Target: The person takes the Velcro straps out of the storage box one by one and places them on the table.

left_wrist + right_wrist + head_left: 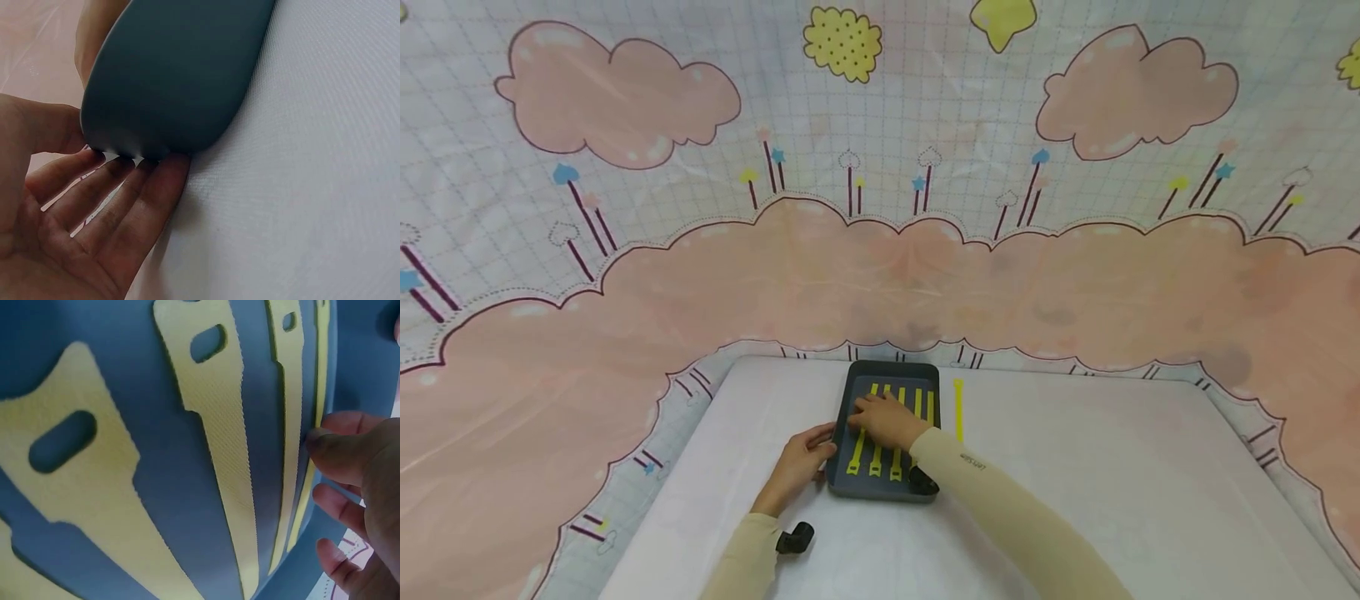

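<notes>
Several yellow hook-and-loop cable ties [222,431] lie side by side, lengthwise, in a dark grey-blue tray [880,493]. Each has a wide slotted head at the near end. My right hand [887,419] reaches over the tray, its thumb and forefinger pinching the leftmost cable tie [302,503] along its strip, beside the tray's left wall. The other right fingers are loosely bent. At the tray's left side, my left hand [799,462] rests extended fingertips [165,172] against the outer wall, with the thumb near the rim.
Another yellow cable tie [958,408] lies on the white table [1112,483], just right of the tray. A patterned cloth [910,283] with pink clouds hangs behind the table. Black wrist cameras [797,538] sit on both wrists; the right one overhangs the tray's near right corner.
</notes>
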Tool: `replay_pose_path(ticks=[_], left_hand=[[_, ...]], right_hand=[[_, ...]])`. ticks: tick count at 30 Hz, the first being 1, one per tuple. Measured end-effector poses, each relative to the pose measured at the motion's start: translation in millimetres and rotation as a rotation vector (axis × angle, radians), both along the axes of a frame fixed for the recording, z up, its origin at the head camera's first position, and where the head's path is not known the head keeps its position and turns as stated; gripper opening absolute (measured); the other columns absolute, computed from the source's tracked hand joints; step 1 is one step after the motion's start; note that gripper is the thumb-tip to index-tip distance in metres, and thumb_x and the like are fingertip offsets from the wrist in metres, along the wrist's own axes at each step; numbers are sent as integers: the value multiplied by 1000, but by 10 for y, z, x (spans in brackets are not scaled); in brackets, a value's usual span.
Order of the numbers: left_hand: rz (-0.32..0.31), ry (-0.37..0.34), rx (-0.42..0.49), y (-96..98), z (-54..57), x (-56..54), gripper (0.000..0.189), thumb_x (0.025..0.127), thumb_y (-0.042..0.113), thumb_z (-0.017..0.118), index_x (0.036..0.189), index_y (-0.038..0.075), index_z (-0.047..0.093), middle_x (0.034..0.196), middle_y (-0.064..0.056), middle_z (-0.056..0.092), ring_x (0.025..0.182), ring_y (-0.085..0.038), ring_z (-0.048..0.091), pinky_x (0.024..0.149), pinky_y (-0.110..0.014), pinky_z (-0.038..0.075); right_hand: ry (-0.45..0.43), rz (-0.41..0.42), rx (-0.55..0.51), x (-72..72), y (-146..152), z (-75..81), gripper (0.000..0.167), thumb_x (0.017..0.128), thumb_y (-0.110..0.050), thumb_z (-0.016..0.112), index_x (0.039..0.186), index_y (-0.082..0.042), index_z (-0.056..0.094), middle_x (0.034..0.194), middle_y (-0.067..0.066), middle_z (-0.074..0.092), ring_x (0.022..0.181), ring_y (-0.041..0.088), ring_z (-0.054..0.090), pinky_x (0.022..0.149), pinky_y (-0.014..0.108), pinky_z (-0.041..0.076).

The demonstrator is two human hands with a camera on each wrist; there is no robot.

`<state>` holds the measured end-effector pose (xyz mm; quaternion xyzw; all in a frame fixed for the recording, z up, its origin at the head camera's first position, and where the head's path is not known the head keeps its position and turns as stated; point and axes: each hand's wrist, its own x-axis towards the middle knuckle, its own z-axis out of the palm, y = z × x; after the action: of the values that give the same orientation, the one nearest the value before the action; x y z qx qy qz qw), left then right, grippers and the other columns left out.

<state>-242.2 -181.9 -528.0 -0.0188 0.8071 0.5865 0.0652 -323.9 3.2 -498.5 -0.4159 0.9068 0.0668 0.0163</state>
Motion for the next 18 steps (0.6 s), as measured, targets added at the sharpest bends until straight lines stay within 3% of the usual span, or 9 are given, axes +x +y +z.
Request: replay_pose_path(ticks=[11, 18], left_hand=[[5, -3, 27, 2, -4, -7, 45, 96, 11, 59, 140, 7, 54, 137, -19, 59, 110, -26, 66, 64, -35, 56], [-6, -15, -5, -7, -25, -25, 46, 97, 12, 57, 142, 6, 51, 139, -20, 57, 111, -25, 66, 64, -32, 56]], right_hand=[[46, 34, 33, 46, -42, 28, 30, 103, -27, 49, 129, -35, 62, 140, -2, 57, 133, 21, 51, 108, 48, 42], [94, 57, 29, 74, -46, 53, 28, 103, -27, 49, 128, -33, 62, 139, -2, 58, 131, 20, 52, 106, 47, 45]])
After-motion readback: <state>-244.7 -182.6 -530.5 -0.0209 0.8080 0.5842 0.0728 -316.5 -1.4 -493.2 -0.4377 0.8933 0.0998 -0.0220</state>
